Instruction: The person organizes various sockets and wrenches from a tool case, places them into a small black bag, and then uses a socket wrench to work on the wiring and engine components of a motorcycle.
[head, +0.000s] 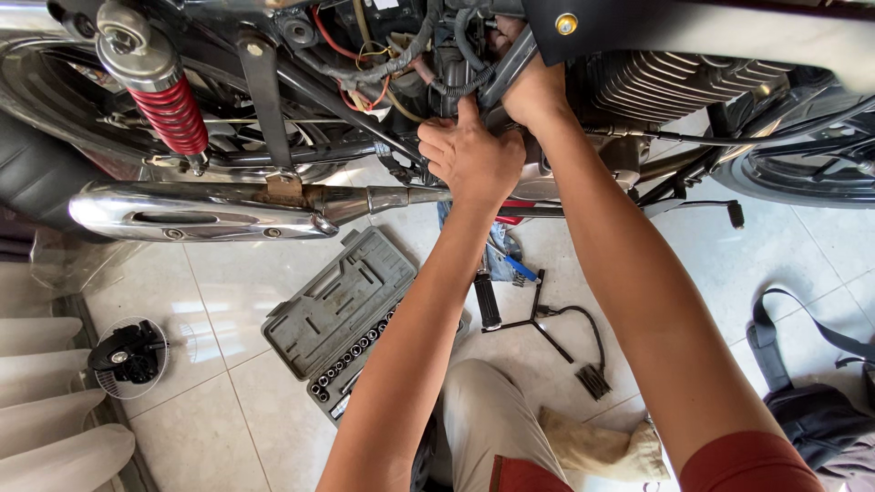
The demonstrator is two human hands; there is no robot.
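Note:
A motorcycle fills the top of the head view, with its finned engine [674, 82] at the right and a tangle of wires and hoses [392, 55] in the frame's middle. My left hand [469, 155] rests against the engine side below the wiring, fingers curled, thumb up; what it grips is hidden. My right hand [529, 87] reaches deeper into the frame beside the hoses, its fingers out of sight behind parts. Both forearms stretch up from the bottom of the view.
A chrome exhaust pipe [210, 208] runs along the left, under a red shock spring [173, 114]. On the tiled floor lie an open grey socket set case [342, 305], a black Y-shaped wrench [538, 319], a wire brush [592, 378], a dark bag [811, 410] and a round container of parts [129, 355].

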